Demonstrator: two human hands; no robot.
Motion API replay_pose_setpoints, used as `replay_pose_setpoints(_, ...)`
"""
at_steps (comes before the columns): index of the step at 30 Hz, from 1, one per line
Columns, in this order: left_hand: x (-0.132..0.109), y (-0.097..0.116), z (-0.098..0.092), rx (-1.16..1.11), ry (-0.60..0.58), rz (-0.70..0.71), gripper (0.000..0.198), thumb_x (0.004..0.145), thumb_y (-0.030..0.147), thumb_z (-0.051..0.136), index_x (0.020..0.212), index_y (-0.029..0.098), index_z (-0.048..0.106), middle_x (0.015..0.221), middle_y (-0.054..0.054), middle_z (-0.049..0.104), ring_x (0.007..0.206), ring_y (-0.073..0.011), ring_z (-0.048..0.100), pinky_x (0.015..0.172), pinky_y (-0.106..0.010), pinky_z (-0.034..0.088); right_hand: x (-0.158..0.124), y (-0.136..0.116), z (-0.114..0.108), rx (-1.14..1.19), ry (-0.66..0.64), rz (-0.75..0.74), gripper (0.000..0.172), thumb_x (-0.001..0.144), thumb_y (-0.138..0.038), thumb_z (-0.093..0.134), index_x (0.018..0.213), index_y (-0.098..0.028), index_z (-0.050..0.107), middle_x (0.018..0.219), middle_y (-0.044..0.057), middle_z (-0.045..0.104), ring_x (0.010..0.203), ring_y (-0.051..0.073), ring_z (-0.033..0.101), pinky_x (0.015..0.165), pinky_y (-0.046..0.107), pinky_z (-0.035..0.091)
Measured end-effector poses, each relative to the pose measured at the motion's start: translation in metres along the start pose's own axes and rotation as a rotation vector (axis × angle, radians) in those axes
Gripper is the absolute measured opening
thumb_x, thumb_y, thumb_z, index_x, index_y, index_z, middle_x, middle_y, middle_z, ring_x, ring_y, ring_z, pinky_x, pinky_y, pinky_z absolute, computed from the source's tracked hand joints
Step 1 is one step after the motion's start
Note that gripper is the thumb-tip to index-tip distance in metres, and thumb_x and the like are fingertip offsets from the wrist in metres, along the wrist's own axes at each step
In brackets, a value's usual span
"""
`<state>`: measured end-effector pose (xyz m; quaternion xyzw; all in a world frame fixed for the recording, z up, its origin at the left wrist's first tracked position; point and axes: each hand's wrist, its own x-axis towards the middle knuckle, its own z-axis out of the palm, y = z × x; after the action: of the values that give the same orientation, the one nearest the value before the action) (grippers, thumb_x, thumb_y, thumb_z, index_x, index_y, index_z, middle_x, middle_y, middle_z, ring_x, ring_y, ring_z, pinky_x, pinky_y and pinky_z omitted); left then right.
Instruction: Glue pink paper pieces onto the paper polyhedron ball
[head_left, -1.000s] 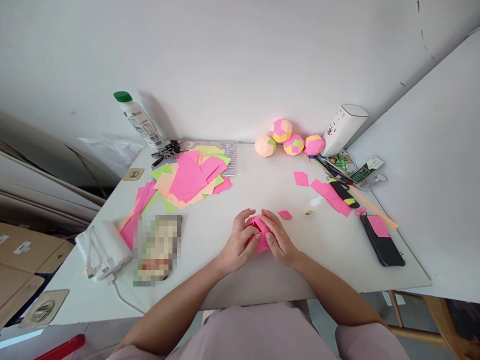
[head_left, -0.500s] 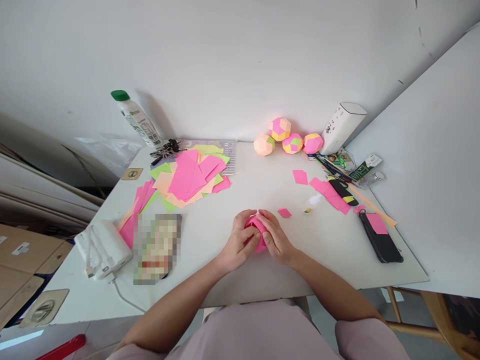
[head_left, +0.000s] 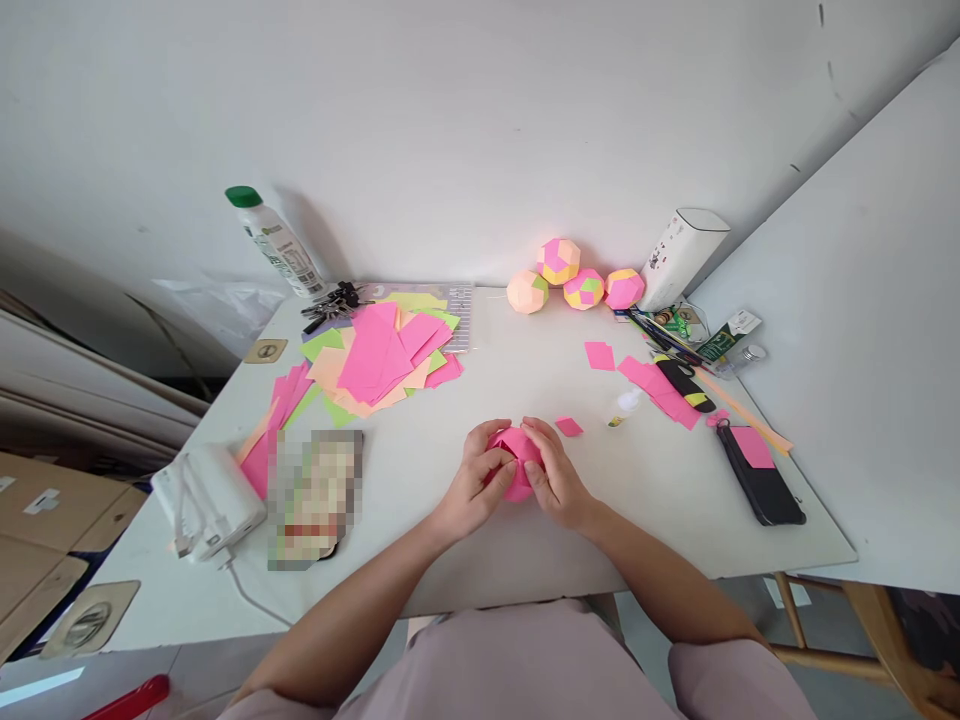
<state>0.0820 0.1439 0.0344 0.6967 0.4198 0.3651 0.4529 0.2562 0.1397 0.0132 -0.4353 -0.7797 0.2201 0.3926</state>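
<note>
Both my hands cup a pink folded paper ball just above the white table, near its front middle. My left hand wraps the ball's left side, thumb across the front. My right hand closes round its right side, fingers pressed on the top. A small pink paper piece lies just right of my hands. A heap of pink, peach and green paper sheets lies at the left back of the table.
Several finished paper balls stand by the wall next to a white box. A black phone, pens and pink scraps lie right. A bottle, keys and a white charger are left.
My fingers have shifted on the pink ball, turning it slightly; the hands stay in the same spot.
</note>
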Motion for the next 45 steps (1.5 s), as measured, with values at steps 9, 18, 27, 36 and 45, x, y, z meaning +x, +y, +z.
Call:
replay_pose_setpoints(9,-0.003,-0.003,0.01,0.112,0.162,0.164,0.02,0.094,0.025,0.042,0.083,0.019,0.058,0.134,-0.01,0.035,0.126,-0.0262,0.039,0.099,-0.045,0.046,0.005,-0.025,-0.007,-0.213,0.341,-0.131,0.009,0.08,-0.014,0.059,0.083,-0.023,0.061,0.077,0.005,0.059,0.071,0.019,0.057,0.063,0.034,0.053)
replay_pose_setpoints(18,0.0,-0.01,0.017,0.391,0.278,0.395,0.012,0.088,0.013,0.048,0.086,0.018,0.059,0.135,-0.012,0.034,0.129,-0.0281,0.033,0.103,-0.051,0.039,0.003,-0.03,-0.005,-0.272,0.314,-0.123,0.018,0.081,-0.007,0.055,0.089,-0.022,0.063,0.08,0.006,0.067,0.071,0.019,0.06,0.061,0.032,0.054)
replay_pose_setpoints(27,0.001,-0.015,0.018,0.423,0.281,0.428,0.013,0.085,0.012,0.051,0.082,0.019,0.061,0.135,-0.009,0.036,0.129,-0.0297,0.033,0.101,-0.054,0.039,0.0,-0.027,-0.003,-0.321,0.276,-0.108,0.017,0.082,-0.007,0.051,0.08,-0.021,0.06,0.072,0.004,0.066,0.064,0.017,0.058,0.056,0.029,0.051)
replay_pose_setpoints(36,0.001,-0.016,0.019,0.459,0.279,0.405,0.015,0.086,0.016,0.051,0.078,0.019,0.063,0.134,-0.009,0.039,0.129,-0.0314,0.033,0.101,-0.054,0.038,-0.001,-0.024,0.001,-0.348,0.288,-0.1,0.018,0.079,-0.006,0.049,0.072,-0.021,0.056,0.065,0.002,0.062,0.06,0.016,0.055,0.054,0.027,0.047)
replay_pose_setpoints(45,0.001,-0.013,0.017,0.43,0.294,0.398,0.018,0.086,0.016,0.05,0.075,0.018,0.064,0.135,-0.01,0.037,0.128,-0.0313,0.033,0.101,-0.054,0.037,0.001,-0.027,-0.002,-0.256,0.269,-0.095,0.015,0.082,-0.009,0.051,0.08,-0.021,0.06,0.071,0.004,0.067,0.064,0.016,0.06,0.059,0.028,0.052)
